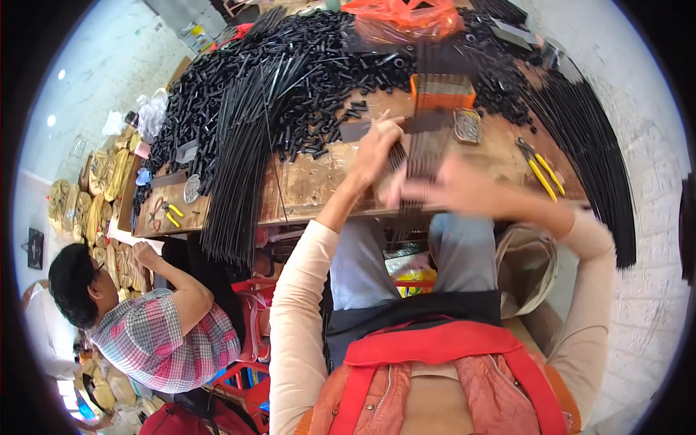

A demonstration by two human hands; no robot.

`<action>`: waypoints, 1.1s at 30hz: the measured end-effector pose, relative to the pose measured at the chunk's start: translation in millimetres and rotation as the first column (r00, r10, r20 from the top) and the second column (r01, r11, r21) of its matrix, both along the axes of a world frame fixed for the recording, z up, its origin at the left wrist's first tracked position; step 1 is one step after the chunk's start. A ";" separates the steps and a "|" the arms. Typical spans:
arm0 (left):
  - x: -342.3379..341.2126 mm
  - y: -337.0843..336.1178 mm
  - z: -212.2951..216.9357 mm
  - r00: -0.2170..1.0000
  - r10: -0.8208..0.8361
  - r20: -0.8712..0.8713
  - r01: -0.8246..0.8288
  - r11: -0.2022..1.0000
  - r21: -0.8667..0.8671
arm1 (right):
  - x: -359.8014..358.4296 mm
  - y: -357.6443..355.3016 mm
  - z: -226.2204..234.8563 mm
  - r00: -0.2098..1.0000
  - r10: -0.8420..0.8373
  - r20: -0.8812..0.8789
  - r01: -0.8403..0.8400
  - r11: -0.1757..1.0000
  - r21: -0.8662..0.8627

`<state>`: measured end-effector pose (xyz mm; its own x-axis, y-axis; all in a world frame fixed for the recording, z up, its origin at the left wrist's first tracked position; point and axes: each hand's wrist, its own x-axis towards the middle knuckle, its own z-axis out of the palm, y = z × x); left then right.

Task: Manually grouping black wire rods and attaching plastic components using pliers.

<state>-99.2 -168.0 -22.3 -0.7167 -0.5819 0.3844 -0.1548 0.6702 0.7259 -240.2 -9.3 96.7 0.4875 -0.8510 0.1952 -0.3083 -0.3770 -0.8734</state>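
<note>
At the desk [312, 181] edge, my left hand [377, 148] and right hand [453, 190] both close around a bundle of thin black rods [419, 156]. I judge a firm, even grip best, ends kept level.

An orange plastic bag [406, 16] lies at the far edge of the workbench [319, 181]. An orange box [442, 92] stands near its middle. White plastic bags [148, 112] sit by its left end.

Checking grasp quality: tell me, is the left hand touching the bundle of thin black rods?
Touching. The head view shows the left hand closed around the bundle of thin black rods, fingers wrapped over them with no gap.
</note>
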 end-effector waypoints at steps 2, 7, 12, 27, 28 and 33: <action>49.4 1.3 -18.4 0.994 0.089 -0.056 -0.059 0.911 0.407 | 17.7 -26.8 51.6 0.963 0.171 0.210 -0.178 0.984 0.019; 27.4 134.2 50.4 0.805 -0.249 -0.539 0.591 0.415 0.691 | -36.5 -20.3 155.8 0.978 0.015 0.210 -0.045 0.989 0.138; 22.4 189.8 79.3 0.915 -0.148 -0.375 0.350 0.753 0.557 | -24.5 24.4 174.0 0.975 -0.202 0.088 0.208 0.977 -0.053; 44.7 187.2 137.3 0.866 0.499 -0.040 -0.364 0.573 -0.734 | 9.0 60.9 72.6 0.649 -0.697 -0.307 -0.395 0.036 -0.918; 45.3 183.5 137.0 0.840 0.542 -0.007 -0.337 0.513 -0.789 | 10.4 59.4 67.3 0.584 -0.698 -0.414 -0.306 0.283 -0.909; 34.0 193.4 140.7 0.865 0.326 -0.381 -0.439 0.125 -0.889 | -12.3 10.2 33.0 0.832 -0.555 -0.022 0.289 0.466 -0.836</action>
